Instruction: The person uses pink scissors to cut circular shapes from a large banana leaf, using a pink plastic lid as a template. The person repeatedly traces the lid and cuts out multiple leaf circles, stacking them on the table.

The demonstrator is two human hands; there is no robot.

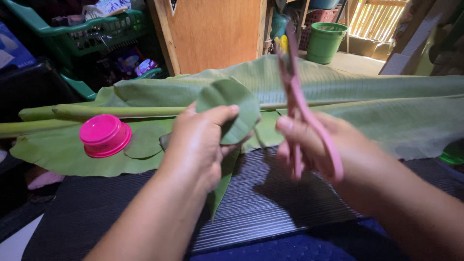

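My left hand (198, 145) pinches a round cut piece of banana leaf (231, 110), held up above the table with a leaf strip hanging below it. My right hand (314, 147) grips pink scissors (296, 96), blades pointing up and away, blurred by motion, just right of the leaf round. A large banana leaf (348, 96) lies across the dark ribbed table surface (270, 203). Another cut leaf round (145, 140) lies flat on the big leaf beside a pink upside-down bowl (104, 135).
A green plastic basket (87, 34) with items stands at back left, a wooden cabinet (212, 34) behind the leaf, and a green bucket (326, 41) on the floor at back right. A green object (454, 153) sits at the right edge.
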